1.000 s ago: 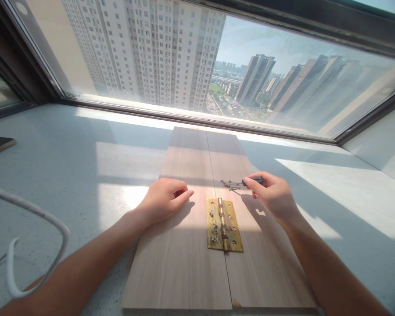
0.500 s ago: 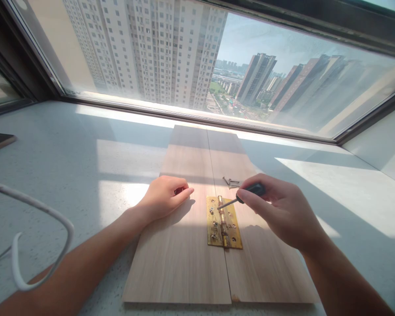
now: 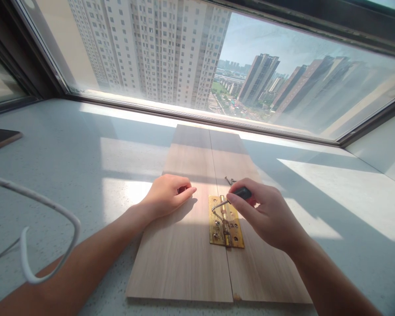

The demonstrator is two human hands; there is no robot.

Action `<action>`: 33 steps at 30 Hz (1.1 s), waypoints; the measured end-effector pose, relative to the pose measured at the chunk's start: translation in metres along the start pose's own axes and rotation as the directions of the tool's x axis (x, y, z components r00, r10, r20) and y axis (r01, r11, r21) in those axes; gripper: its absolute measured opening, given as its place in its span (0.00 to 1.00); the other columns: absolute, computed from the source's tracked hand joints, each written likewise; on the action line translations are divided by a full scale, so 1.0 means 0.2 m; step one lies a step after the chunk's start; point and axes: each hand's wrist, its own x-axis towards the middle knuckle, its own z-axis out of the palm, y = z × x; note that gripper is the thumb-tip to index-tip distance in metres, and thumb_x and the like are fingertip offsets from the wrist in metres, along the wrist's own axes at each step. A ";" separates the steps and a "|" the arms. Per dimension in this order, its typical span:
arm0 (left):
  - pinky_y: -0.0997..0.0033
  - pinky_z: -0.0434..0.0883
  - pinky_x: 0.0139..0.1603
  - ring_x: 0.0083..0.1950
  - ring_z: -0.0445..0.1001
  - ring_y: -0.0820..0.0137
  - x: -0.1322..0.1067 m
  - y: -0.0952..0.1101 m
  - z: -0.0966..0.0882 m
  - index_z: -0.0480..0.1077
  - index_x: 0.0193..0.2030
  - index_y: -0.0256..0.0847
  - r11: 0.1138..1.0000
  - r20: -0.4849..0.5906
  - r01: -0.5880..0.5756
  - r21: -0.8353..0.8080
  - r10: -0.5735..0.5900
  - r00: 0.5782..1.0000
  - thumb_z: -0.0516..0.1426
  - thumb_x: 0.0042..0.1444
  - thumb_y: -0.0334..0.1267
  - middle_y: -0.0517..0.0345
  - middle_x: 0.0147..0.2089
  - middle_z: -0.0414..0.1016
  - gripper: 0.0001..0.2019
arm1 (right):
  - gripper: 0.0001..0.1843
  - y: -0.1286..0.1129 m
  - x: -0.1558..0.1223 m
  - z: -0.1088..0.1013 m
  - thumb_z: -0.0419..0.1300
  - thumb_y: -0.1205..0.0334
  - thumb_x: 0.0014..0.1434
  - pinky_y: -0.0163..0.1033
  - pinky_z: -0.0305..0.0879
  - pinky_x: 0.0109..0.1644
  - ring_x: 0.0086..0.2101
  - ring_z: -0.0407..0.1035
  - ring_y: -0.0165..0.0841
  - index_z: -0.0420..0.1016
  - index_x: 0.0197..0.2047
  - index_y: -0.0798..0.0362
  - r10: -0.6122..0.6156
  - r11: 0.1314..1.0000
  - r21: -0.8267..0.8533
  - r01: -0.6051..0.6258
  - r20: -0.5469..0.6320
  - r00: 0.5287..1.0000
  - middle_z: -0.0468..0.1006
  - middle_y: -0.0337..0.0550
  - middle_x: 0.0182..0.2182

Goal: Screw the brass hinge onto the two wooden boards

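Two wooden boards (image 3: 184, 263) lie side by side on a pale counter, joined by a brass hinge (image 3: 225, 223) across their seam. My right hand (image 3: 266, 215) is closed on a small black-handled screwdriver (image 3: 232, 197), whose metal tip touches the top left leaf of the hinge. My left hand (image 3: 166, 195) rests on the left board with its fingers curled, a bit of red showing inside them that I cannot make out. A few loose screws (image 3: 230, 180) lie on the right board just beyond my right hand.
A dark phone (image 3: 0, 138) lies at the far left of the counter (image 3: 69, 145). A white cable (image 3: 36, 219) loops at the near left. A large window (image 3: 197, 57) runs along the back, its frame edging the counter.
My right hand picked the screwdriver up from beside the loose screws and brought it left and nearer, its tip now on the hinge's left leaf. The left hand stayed put.
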 end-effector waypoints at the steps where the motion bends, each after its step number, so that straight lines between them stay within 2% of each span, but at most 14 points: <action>1: 0.72 0.55 0.29 0.29 0.67 0.72 0.00 0.00 0.00 0.72 0.26 0.39 1.000 0.002 0.003 -0.002 -0.003 1.000 0.52 0.61 0.45 0.61 0.26 0.73 0.17 | 0.13 0.00 0.00 0.00 0.54 0.52 0.64 0.36 0.59 0.30 0.26 0.64 0.28 0.71 0.34 0.51 0.004 1.000 0.000 -0.004 0.014 1.000 0.73 0.34 0.26; 5: 0.71 0.57 0.30 0.30 0.67 0.71 0.00 0.01 0.00 0.74 0.30 0.40 0.999 -0.013 -0.005 -0.033 0.005 1.000 0.53 0.61 0.44 0.60 0.28 0.73 0.14 | 0.18 0.00 0.01 -0.01 0.47 0.49 0.68 0.37 0.58 0.32 0.27 0.63 0.28 0.72 0.41 0.50 -0.004 1.000 0.024 0.003 0.039 0.999 0.71 0.35 0.26; 8: 0.71 0.62 0.33 0.33 0.69 0.71 0.01 0.04 -0.02 0.74 0.40 0.41 0.985 -0.060 -0.046 -0.164 0.037 0.998 0.56 0.59 0.42 0.59 0.34 0.75 0.09 | 0.22 -0.02 0.05 -0.02 0.42 0.48 0.69 0.39 0.59 0.35 0.30 0.65 0.30 0.74 0.45 0.48 -0.019 0.998 0.059 0.018 0.024 1.000 0.72 0.37 0.29; 10: 0.70 0.66 0.36 0.36 0.70 0.71 0.02 0.08 -0.03 0.73 0.47 0.41 0.953 -0.089 -0.106 -0.283 0.084 0.992 0.58 0.58 0.42 0.58 0.39 0.76 0.12 | 0.20 -0.04 0.08 -0.02 0.47 0.46 0.67 0.38 0.60 0.34 0.29 0.66 0.30 0.75 0.44 0.48 0.023 0.994 0.110 -0.028 0.047 0.999 0.72 0.37 0.28; 13: 0.69 0.68 0.39 0.40 0.72 0.70 0.03 0.15 -0.04 0.70 0.54 0.41 0.884 -0.099 -0.188 -0.427 0.161 0.982 0.61 0.56 0.41 0.55 0.44 0.76 0.19 | 0.19 -0.05 0.12 -0.03 0.56 0.43 0.61 0.37 0.59 0.29 0.24 0.64 0.28 0.73 0.35 0.51 0.137 0.968 0.206 -0.146 0.055 0.989 0.71 0.36 0.23; 16: 0.66 0.69 0.43 0.45 0.74 0.66 0.07 0.21 -0.04 0.66 0.59 0.41 0.835 -0.046 -0.181 -0.520 0.185 0.982 0.62 0.56 0.42 0.52 0.48 0.77 0.24 | 0.21 -0.03 0.15 -0.03 0.61 0.41 0.55 0.35 0.56 0.24 0.21 0.63 0.28 0.70 0.31 0.52 0.204 0.928 0.306 -0.210 0.053 0.978 0.69 0.35 0.20; 20: 0.61 0.68 0.49 0.51 0.74 0.62 0.13 0.26 -0.04 0.63 0.63 0.39 0.768 0.059 -0.187 -0.612 0.280 0.958 0.60 0.58 0.39 0.49 0.51 0.77 0.26 | 0.17 -0.01 0.15 -0.05 0.64 0.45 0.54 0.37 0.58 0.27 0.24 0.66 0.30 0.76 0.32 0.53 0.132 0.921 0.365 -0.135 0.035 0.991 0.73 0.38 0.21; 23: 0.60 0.69 0.51 0.52 0.74 0.63 0.15 0.28 -0.05 0.65 0.61 0.40 0.683 0.103 -0.208 -0.700 0.385 0.917 0.57 0.60 0.34 0.49 0.53 0.76 0.22 | 0.12 -0.01 0.14 -0.07 0.62 0.51 0.57 0.39 0.63 0.37 0.32 0.71 0.33 0.80 0.33 0.51 0.039 0.928 0.369 -0.047 0.029 0.999 0.79 0.41 0.31; 25: 0.62 0.69 0.51 0.50 0.74 0.64 0.15 0.28 -0.05 0.68 0.59 0.40 0.658 0.098 -0.215 -0.722 0.405 0.909 0.56 0.61 0.33 0.51 0.52 0.76 0.18 | 0.11 -0.03 0.13 -0.08 0.62 0.52 0.58 0.39 0.64 0.37 0.34 0.71 0.33 0.81 0.35 0.50 0.036 0.930 0.363 -0.051 0.048 0.998 0.80 0.41 0.33; 27: 0.63 0.70 0.49 0.47 0.75 0.66 0.14 0.28 -0.04 0.72 0.53 0.39 0.667 0.083 -0.209 -0.715 0.378 0.922 0.57 0.60 0.34 0.52 0.47 0.78 0.14 | 0.13 -0.05 0.13 -0.07 0.61 0.49 0.57 0.37 0.62 0.31 0.28 0.70 0.31 0.79 0.35 0.50 0.085 0.948 0.304 -0.091 0.033 0.996 0.78 0.39 0.28; 28: 0.64 0.71 0.48 0.45 0.75 0.66 0.14 0.28 -0.04 0.74 0.49 0.37 0.679 0.076 -0.203 -0.705 0.357 0.931 0.58 0.60 0.34 0.53 0.44 0.78 0.12 | 0.16 -0.06 0.13 -0.07 0.61 0.46 0.56 0.36 0.60 0.28 0.25 0.67 0.30 0.77 0.33 0.51 0.115 0.968 0.228 -0.109 -0.014 0.993 0.76 0.38 0.24; 31: 0.65 0.72 0.45 0.41 0.75 0.67 0.13 0.28 -0.02 0.76 0.41 0.36 0.705 0.058 -0.193 -0.682 0.316 0.947 0.60 0.58 0.34 0.54 0.38 0.79 0.07 | 0.24 -0.11 0.11 -0.05 0.60 0.39 0.53 0.36 0.52 0.23 0.18 0.58 0.28 0.67 0.22 0.51 0.127 0.978 -0.137 -0.157 -0.203 0.971 0.67 0.36 0.16; 33: 0.65 0.72 0.47 0.40 0.75 0.68 0.13 0.28 -0.01 0.76 0.41 0.35 0.698 0.048 -0.202 -0.687 0.321 0.946 0.60 0.58 0.34 0.54 0.38 0.79 0.07 | 0.29 -0.13 0.10 -0.04 0.57 0.37 0.54 0.36 0.47 0.22 0.16 0.52 0.27 0.60 0.17 0.51 0.108 0.927 -0.329 -0.183 -0.233 0.966 0.61 0.36 0.12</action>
